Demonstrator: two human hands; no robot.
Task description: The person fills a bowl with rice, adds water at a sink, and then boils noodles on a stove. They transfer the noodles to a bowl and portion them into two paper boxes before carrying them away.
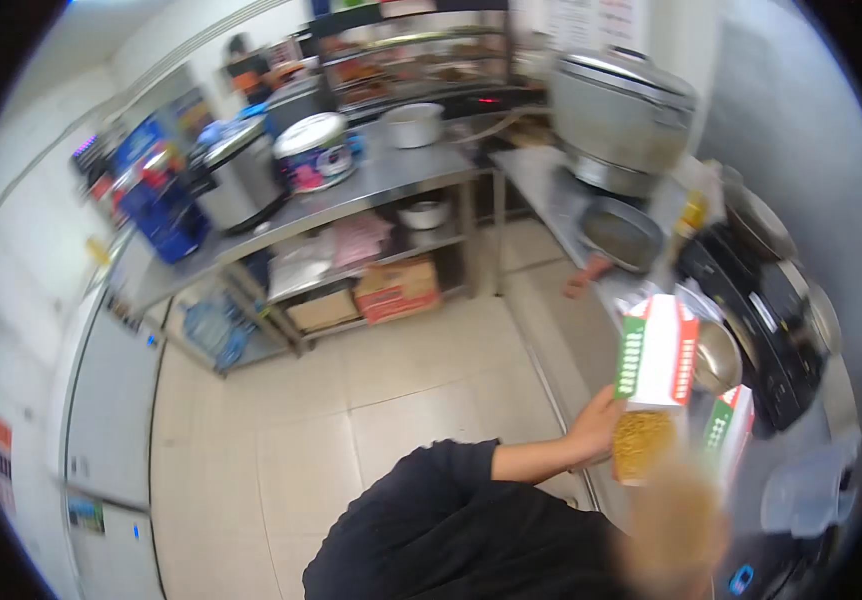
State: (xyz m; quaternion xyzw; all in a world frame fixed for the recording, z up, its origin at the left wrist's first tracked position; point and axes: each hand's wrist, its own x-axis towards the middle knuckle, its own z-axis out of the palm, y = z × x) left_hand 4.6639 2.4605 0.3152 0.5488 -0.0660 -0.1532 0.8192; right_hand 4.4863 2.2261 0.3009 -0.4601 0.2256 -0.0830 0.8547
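My left hand (pixel 598 427) grips the side of an open paper takeaway box (pixel 657 350), white with green and red sides. The box is tilted towards me, and yellow-brown grainy food (pixel 643 445) shows inside it. Close below the box, a pale blurred shape, apparently my right hand (pixel 676 525), is smeared by motion. Its fingers do not show, and I cannot tell whether it holds anything. A second box (pixel 729 432) with the same colours stands just right of the first, on the steel counter.
Behind the boxes sits a metal bowl (pixel 716 358), with a black stove (pixel 751 315) to its right. Farther along are a frying pan (pixel 623 236) and a large rice cooker (pixel 621 115). A clear plastic container (pixel 806 495) stands at lower right. Across the floor is a steel table (pixel 371 190) with pots.
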